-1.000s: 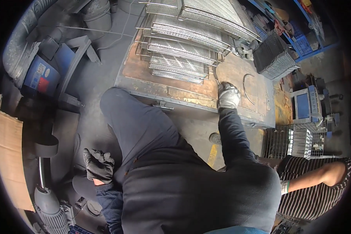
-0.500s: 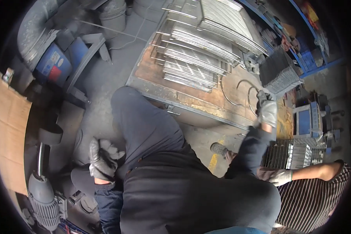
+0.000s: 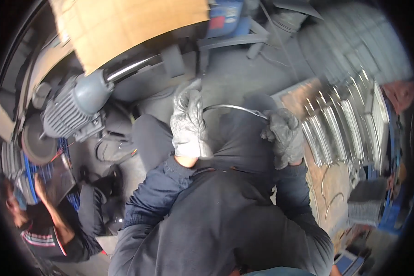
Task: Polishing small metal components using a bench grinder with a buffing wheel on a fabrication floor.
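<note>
Between my two hands is a thin, curved, shiny metal rod, bowed upward over my lap. My left hand, in a grey work glove, closes around its left end. The other end disappears into my gloved right hand, whose fingers are curled about it. Both rod ends are hidden by the gloves. On the workbench to my right lie more curved metal rods, apart from my hands.
A motor with a grey ribbed housing and a shaft stands at left, below a cardboard sheet. Stacked wire-mesh trays sit on the workbench at right. A co-worker is at the lower left.
My view has swung left toward the motor. My right hand has come from the bench to my lap with a curved metal rod, and my left hand has risen and closed on it.
</note>
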Demonstrator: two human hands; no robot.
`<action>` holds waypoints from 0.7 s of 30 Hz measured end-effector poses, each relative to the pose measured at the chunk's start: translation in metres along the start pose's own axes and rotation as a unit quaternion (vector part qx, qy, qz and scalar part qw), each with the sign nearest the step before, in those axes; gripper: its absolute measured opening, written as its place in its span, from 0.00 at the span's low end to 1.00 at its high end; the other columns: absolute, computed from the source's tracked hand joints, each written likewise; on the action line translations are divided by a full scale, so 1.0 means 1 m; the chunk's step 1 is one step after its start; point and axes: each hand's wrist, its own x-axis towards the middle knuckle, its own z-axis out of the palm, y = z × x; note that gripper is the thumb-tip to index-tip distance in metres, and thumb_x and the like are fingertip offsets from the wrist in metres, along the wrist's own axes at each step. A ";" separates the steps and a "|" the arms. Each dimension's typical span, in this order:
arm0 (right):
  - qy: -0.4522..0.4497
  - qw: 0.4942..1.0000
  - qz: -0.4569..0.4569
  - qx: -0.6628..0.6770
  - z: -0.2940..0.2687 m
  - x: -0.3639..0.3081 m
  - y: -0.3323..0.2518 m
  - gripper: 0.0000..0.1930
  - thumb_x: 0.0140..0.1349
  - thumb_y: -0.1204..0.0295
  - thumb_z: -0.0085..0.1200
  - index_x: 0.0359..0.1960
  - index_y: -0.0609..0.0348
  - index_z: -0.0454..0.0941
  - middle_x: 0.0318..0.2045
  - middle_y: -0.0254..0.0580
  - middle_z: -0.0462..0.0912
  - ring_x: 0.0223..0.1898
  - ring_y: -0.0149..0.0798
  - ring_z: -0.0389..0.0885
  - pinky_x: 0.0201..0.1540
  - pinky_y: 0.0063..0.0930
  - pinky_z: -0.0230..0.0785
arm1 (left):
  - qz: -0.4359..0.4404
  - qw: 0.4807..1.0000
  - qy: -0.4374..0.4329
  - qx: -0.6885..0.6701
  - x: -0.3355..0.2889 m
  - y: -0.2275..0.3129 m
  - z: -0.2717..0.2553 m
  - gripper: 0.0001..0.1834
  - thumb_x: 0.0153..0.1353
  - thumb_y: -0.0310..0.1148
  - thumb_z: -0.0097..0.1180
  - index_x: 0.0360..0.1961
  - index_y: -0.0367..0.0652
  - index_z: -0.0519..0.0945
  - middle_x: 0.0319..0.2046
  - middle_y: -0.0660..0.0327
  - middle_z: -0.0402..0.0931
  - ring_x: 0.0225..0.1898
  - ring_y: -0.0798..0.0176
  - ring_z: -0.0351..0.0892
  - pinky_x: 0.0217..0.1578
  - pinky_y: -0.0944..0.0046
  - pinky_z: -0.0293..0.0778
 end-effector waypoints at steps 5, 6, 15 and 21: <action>-0.140 0.987 0.036 -0.068 0.060 0.039 -0.015 0.18 0.69 0.58 0.59 0.41 0.65 0.82 0.23 0.35 0.81 0.22 0.28 0.75 0.27 0.24 0.66 | 0.137 0.913 0.049 0.382 0.022 -0.033 -0.057 0.23 0.78 0.44 0.47 0.57 0.33 0.81 0.49 0.45 0.83 0.47 0.55 0.82 0.54 0.62 0.75; -0.130 0.988 0.067 -0.057 0.074 0.037 -0.022 0.15 0.69 0.61 0.58 0.40 0.63 0.83 0.26 0.36 0.84 0.24 0.28 0.77 0.29 0.24 0.68 | -0.043 0.969 0.045 0.240 0.029 -0.019 -0.065 0.24 0.78 0.47 0.47 0.49 0.33 0.82 0.38 0.48 0.83 0.37 0.59 0.80 0.44 0.62 0.74; -0.295 0.951 0.089 -0.020 0.110 0.044 0.012 0.13 0.70 0.68 0.61 0.51 0.62 0.84 0.35 0.30 0.84 0.35 0.24 0.77 0.40 0.20 0.71 | -0.185 0.956 0.216 -0.068 0.057 -0.066 -0.096 0.35 0.72 0.61 0.51 0.27 0.36 0.85 0.19 0.60 0.78 0.22 0.66 0.71 0.31 0.63 0.66; -0.330 0.937 0.110 -0.037 0.143 0.043 0.009 0.12 0.69 0.72 0.60 0.50 0.62 0.85 0.36 0.32 0.85 0.37 0.26 0.79 0.42 0.22 0.73 | -0.201 0.935 0.289 -0.049 0.073 -0.059 -0.107 0.34 0.77 0.58 0.46 0.30 0.36 0.85 0.22 0.60 0.80 0.26 0.67 0.69 0.32 0.63 0.65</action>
